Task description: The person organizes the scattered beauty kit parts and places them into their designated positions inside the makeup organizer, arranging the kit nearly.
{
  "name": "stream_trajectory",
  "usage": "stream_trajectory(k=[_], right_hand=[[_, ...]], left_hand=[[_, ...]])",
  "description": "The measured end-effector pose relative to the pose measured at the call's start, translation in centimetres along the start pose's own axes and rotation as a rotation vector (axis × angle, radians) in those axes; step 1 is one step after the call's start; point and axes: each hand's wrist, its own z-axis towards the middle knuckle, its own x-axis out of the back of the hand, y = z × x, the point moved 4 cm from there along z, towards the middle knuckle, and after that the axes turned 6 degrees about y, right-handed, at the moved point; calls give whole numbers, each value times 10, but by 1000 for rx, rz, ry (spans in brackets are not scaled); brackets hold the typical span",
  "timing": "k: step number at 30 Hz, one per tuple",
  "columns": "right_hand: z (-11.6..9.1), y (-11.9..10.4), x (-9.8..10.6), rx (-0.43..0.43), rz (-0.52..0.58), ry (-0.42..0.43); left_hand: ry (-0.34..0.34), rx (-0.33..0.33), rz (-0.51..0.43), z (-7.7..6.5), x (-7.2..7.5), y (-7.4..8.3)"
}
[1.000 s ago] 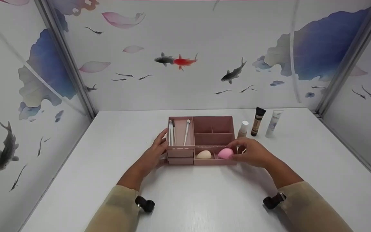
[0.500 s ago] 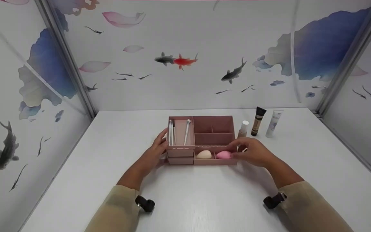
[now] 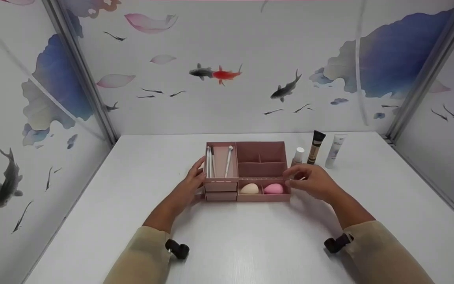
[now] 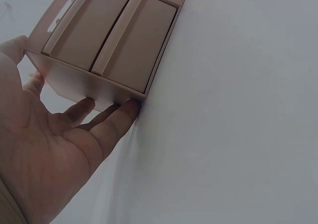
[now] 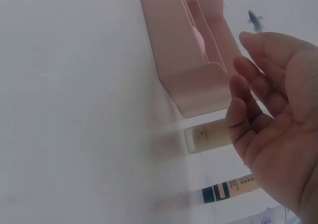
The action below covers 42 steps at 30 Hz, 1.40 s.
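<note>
A pink makeup organizer (image 3: 221,187) stands on the white table. My left hand (image 3: 185,190) rests its fingertips against the organizer's left side; in the left wrist view they touch the wall beside two drawers (image 4: 87,28). My right hand (image 3: 314,182) is at the organizer's front right corner, its fingers loosely bent with nothing between them. Just left of its fingertips, a pink makeup sponge (image 3: 274,188) lies in the front right compartment. A beige makeup sponge (image 3: 249,189) occupies the compartment beside it. Several makeup brushes (image 3: 228,162) lie in the top left tray.
To the right of the organizer, a small white-capped bottle (image 3: 298,154), a black-capped tube (image 3: 316,148) and a white tube (image 3: 335,151) stand upright. The right hand partly overlaps the bottle. A patterned wall panel (image 3: 227,106) rises behind the table.
The right hand has let go of the pink sponge, which now lies lower in its compartment, and has drawn back slightly to the right. The left hand stays in place.
</note>
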Motion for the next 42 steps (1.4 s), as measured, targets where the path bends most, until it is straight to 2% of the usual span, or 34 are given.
stream_trajectory(k=[8, 17, 21, 28, 37, 42], right_hand=[[-1, 2, 12, -9, 28, 32], [-1, 12, 21, -10, 185, 86], [1, 20, 28, -38, 225, 127], [2, 35, 38, -76, 211, 174], [3, 60, 53, -158, 284, 247], [1, 75, 66, -215, 364, 281]], left_hand=[[2, -10, 5, 0, 0, 0], [16, -22, 25, -1, 0, -1], [15, -20, 19, -1, 0, 0], [10, -17, 17, -1, -1, 1], [16, -8, 21, 1, 0, -1], [2, -15, 8, 0, 1, 0]])
